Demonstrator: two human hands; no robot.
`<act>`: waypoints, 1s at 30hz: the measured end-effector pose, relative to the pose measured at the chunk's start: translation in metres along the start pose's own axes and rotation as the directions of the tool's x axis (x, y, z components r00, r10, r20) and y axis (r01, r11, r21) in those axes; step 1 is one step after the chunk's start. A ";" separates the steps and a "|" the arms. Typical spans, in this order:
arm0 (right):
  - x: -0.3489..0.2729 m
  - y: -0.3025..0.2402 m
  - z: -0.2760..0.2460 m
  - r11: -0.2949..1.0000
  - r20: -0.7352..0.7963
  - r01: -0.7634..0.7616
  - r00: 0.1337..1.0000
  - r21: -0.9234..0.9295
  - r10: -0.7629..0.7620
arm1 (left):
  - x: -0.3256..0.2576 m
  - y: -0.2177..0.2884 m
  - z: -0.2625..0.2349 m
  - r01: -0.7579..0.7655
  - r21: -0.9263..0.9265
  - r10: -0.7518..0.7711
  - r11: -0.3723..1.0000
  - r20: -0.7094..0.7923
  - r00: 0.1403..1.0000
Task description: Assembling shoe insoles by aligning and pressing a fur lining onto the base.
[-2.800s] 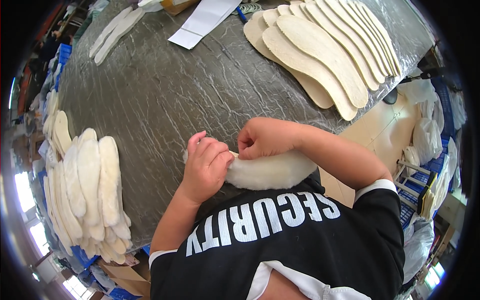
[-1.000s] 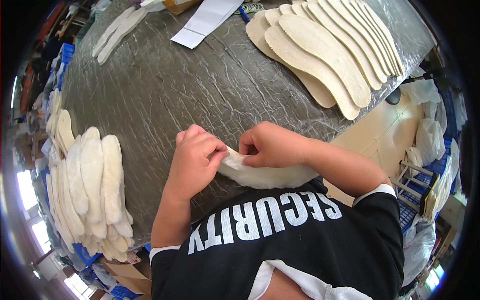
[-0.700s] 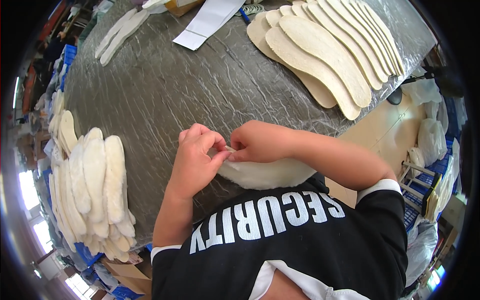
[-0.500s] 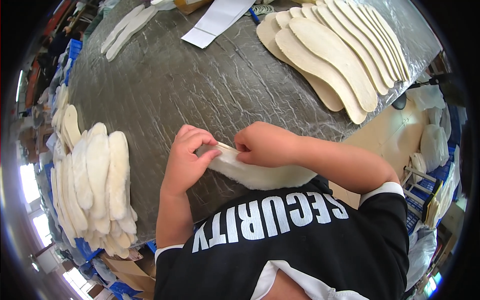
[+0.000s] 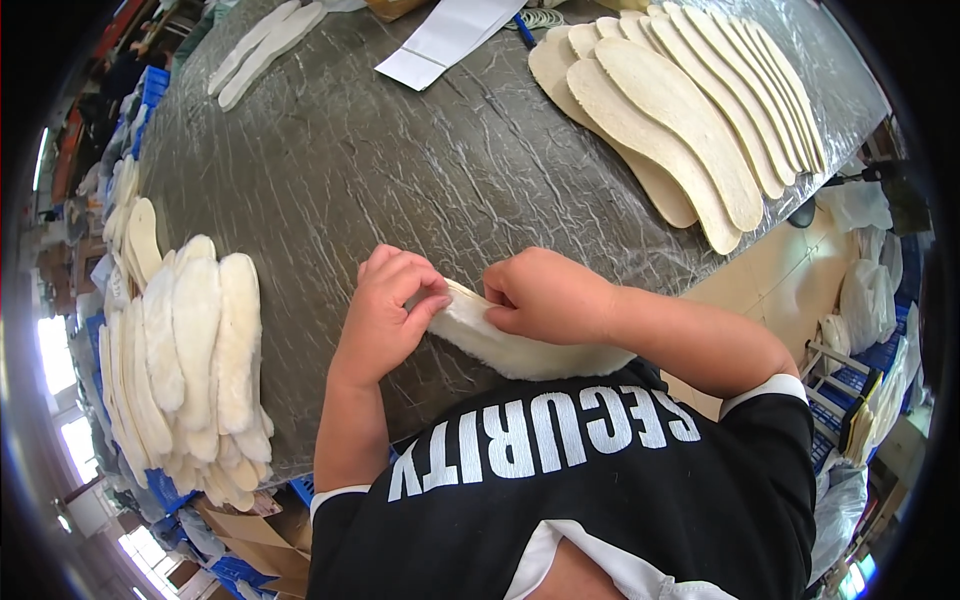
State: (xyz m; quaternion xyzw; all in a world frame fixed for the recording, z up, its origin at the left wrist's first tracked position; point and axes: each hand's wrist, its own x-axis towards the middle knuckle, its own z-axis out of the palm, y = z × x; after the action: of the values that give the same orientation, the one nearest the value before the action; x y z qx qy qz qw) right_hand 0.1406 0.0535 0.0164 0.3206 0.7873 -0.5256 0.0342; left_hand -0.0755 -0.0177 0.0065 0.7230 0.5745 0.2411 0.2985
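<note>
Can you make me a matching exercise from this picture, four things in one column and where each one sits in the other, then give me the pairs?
Things:
1. white fleecy insole
2. row of flat beige insole boards
3. stack of fluffy white insoles
4. white paper sheet

Places:
A. table's far edge, middle
B. table's left near edge
C. between left hand and right hand
D. table's far right

Pairs: 1-C, 2-D, 3-B, 4-A

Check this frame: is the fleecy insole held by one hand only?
No: both the left hand and the right hand grip the fleecy insole at its near end.
</note>
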 end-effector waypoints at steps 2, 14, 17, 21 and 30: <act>-0.001 -0.001 0.000 1.000 -0.009 -0.016 1.000 -0.015 0.016 | 0.000 0.000 0.000 -0.006 0.030 0.006 1.000 0.011 1.000; -0.008 0.001 0.012 0.986 -0.104 0.119 0.986 -0.115 -0.131 | 0.002 0.008 -0.008 0.147 -0.193 -0.131 0.970 0.092 0.987; -0.011 -0.001 0.011 0.985 -0.099 0.120 0.986 -0.120 -0.132 | 0.001 0.009 -0.011 0.148 -0.193 -0.130 0.970 0.103 0.986; -0.011 -0.002 0.007 0.987 -0.064 0.124 0.989 -0.105 -0.131 | -0.001 0.013 -0.013 0.110 -0.148 -0.098 0.983 0.084 0.992; 0.001 -0.007 0.019 0.986 -0.136 0.169 0.976 -0.007 -0.168 | -0.006 0.022 -0.024 0.024 -0.190 -0.008 0.982 0.083 0.996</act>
State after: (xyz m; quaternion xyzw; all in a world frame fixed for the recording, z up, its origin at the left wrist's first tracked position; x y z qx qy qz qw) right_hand 0.1306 0.0359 0.0132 0.2879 0.8109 -0.5053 -0.0651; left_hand -0.0783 -0.0237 0.0387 0.6957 0.5419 0.2627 0.3916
